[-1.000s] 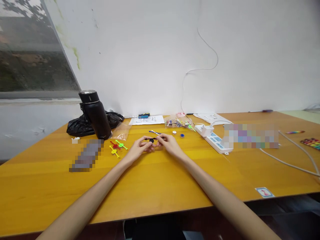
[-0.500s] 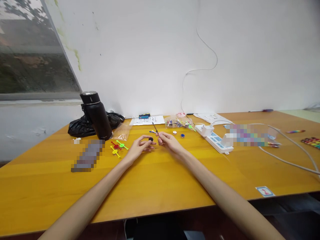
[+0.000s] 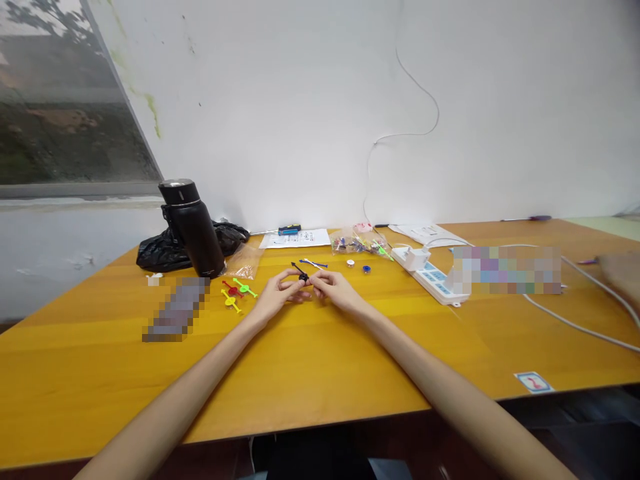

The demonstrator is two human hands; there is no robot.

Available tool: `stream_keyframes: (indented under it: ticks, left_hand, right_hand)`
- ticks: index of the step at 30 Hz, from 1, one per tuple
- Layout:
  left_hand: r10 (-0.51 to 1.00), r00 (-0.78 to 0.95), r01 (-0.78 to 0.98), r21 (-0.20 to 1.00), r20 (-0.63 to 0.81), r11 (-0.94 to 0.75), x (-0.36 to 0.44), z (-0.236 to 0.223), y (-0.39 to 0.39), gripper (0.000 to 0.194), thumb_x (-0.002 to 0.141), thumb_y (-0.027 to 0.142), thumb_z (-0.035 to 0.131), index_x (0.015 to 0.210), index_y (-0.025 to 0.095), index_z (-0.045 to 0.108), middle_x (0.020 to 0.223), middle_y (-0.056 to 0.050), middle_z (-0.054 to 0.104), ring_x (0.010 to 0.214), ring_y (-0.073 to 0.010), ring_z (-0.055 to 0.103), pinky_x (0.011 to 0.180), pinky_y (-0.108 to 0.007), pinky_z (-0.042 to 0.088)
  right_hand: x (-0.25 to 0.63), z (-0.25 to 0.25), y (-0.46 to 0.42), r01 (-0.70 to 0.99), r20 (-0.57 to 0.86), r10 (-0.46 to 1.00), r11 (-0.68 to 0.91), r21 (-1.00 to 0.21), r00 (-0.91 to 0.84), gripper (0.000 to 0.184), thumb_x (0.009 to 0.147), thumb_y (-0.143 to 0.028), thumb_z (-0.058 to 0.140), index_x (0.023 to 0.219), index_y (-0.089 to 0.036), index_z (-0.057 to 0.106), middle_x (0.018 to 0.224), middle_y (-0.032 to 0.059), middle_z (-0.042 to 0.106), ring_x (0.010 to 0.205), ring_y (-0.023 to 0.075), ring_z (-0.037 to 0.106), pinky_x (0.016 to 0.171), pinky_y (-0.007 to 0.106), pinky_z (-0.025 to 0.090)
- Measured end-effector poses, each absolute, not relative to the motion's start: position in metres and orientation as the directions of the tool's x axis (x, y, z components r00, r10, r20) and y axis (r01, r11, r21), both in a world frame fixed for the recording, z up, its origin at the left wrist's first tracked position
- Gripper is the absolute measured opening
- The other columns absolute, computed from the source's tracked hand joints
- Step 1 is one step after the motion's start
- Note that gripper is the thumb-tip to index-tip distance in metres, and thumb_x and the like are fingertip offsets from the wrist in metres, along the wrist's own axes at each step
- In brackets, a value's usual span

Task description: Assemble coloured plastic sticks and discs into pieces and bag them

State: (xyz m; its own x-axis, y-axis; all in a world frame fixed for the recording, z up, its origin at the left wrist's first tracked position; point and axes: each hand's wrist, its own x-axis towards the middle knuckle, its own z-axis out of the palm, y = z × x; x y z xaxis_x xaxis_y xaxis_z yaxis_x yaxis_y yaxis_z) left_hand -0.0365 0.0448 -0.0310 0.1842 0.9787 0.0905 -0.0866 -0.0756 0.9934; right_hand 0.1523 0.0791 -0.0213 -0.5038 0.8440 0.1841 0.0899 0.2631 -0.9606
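Note:
Both my hands meet over the middle of the yellow-orange table point(image 3: 310, 360). My left hand point(image 3: 277, 297) pinches a small black round piece point(image 3: 303, 277) between thumb and fingers. My right hand point(image 3: 334, 289) is closed on a thin black stick point(image 3: 299, 270) that slants up and to the left from the round piece, touching it. Just left of my left hand lie small red, green and yellow plastic pieces point(image 3: 235, 293). Beyond my hands lie a blue-and-white stick point(image 3: 314, 263), a white round piece point(image 3: 351, 263) and a blue round piece point(image 3: 367, 269).
A black flask point(image 3: 193, 228) stands at the back left before a black plastic bag point(image 3: 165, 251). Small clear bags of parts point(image 3: 357, 244), paper sheets point(image 3: 295, 239), a screwdriver point(image 3: 287, 230) and a white power strip point(image 3: 431, 276) with cables lie further back. Another person's hand point(image 3: 623, 277) shows at the right edge.
My right hand lifted the black stick away from the round piece, then brought it back down against the piece in my left hand. A blurred hand came in at the right edge.

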Motion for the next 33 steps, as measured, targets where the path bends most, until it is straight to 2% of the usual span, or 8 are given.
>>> stream_keyframes:
  ticks: [3,11,15,21,27,33]
  left_hand:
    - [0.974,0.204,-0.076,0.993,0.099,-0.085,-0.0373,-0.0331,0.0453,0.052,0.082,0.047,0.074,0.121,0.017,0.057,0.103,-0.014,0.077,0.09,-0.0252,0.077,0.08,-0.033,0.059]
    - [0.974,0.189,-0.08,0.991,0.122,-0.108,-0.0388,-0.0381,0.0492,0.054,0.08,0.047,0.076,0.121,0.017,0.059,0.114,-0.015,0.074,0.088,-0.0241,0.077,0.079,-0.033,0.059]
    - [0.972,0.197,-0.076,0.991,0.127,-0.115,-0.0391,-0.0388,0.0497,0.053,0.08,0.048,0.075,0.121,0.017,0.059,0.114,-0.015,0.074,0.088,-0.0238,0.076,0.08,-0.033,0.059]
    - [0.97,0.209,-0.043,0.992,0.128,-0.121,-0.0395,-0.0402,0.0495,0.051,0.081,0.047,0.075,0.119,0.017,0.06,0.104,-0.013,0.076,0.088,-0.0238,0.076,0.081,-0.034,0.059]
    - [0.977,0.179,-0.051,0.993,0.115,-0.108,-0.0371,-0.0372,0.048,0.05,0.078,0.049,0.077,0.114,0.016,0.063,0.098,-0.011,0.076,0.088,-0.0236,0.075,0.081,-0.035,0.06]
    - [0.972,0.097,0.01,0.976,0.214,-0.216,-0.0377,-0.0388,0.048,0.044,0.079,0.052,0.073,0.103,0.016,0.066,0.093,-0.009,0.075,0.091,-0.024,0.072,0.074,-0.033,0.06]
  right_hand:
    - [0.1514,-0.0224,0.0775,0.095,0.184,0.829,0.273,-0.957,-0.529,0.042,0.086,-0.057,0.06,0.087,-0.015,0.065,0.064,-0.0019,0.057,0.056,0.0107,0.049,0.056,0.024,0.035]
    - [0.1509,-0.0203,0.0716,0.213,0.274,0.843,0.406,-0.889,-0.464,0.039,0.091,-0.053,0.056,0.087,-0.015,0.066,0.064,0.0,0.059,0.058,0.0134,0.054,0.058,0.025,0.04]
    - [0.1503,-0.0228,0.0723,0.219,0.278,0.839,0.416,-0.883,-0.468,0.038,0.091,-0.053,0.056,0.088,-0.016,0.065,0.065,0.0006,0.061,0.059,0.0141,0.057,0.057,0.025,0.043]
    - [0.1515,-0.0272,0.0746,0.233,0.216,0.849,0.362,-0.902,-0.482,0.037,0.092,-0.051,0.055,0.086,-0.016,0.064,0.063,0.0004,0.061,0.057,0.0132,0.057,0.058,0.025,0.043]
    - [0.153,-0.0249,0.0706,0.265,0.228,0.812,0.42,-0.868,-0.538,0.039,0.095,-0.052,0.052,0.08,-0.017,0.062,0.069,0.0031,0.067,0.064,0.0149,0.063,0.065,0.025,0.046]
    - [0.1478,-0.0291,0.0687,0.299,0.247,0.8,0.463,-0.834,-0.548,0.036,0.099,-0.046,0.046,0.086,-0.018,0.063,0.07,0.0025,0.069,0.065,0.0144,0.063,0.067,0.025,0.045]
